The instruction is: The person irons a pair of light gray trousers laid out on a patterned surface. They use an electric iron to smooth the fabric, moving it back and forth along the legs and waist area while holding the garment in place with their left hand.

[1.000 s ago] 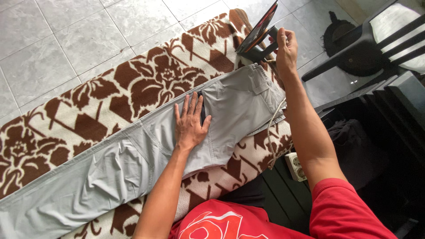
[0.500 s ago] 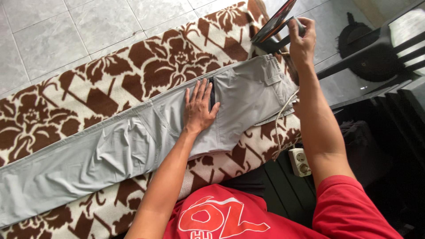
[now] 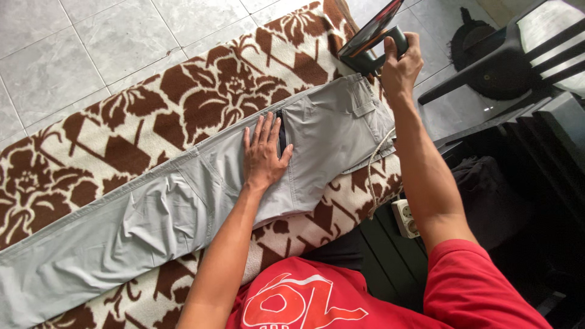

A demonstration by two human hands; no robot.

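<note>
Since the earlier frame, the iron point(image 3: 373, 38) is sitting higher, now tipped up at the top right of the frame beyond the trousers' waist. The right hand point(image 3: 401, 64) is gripping its dark handle, fingers wrapped shut around it. The left hand point(image 3: 264, 153) is lying flat, fingers spread, on the grey trousers point(image 3: 183, 207), stretched diagonally across the brown-and-cream floral blanket point(image 3: 152, 109) from centre to lower left.
</note>
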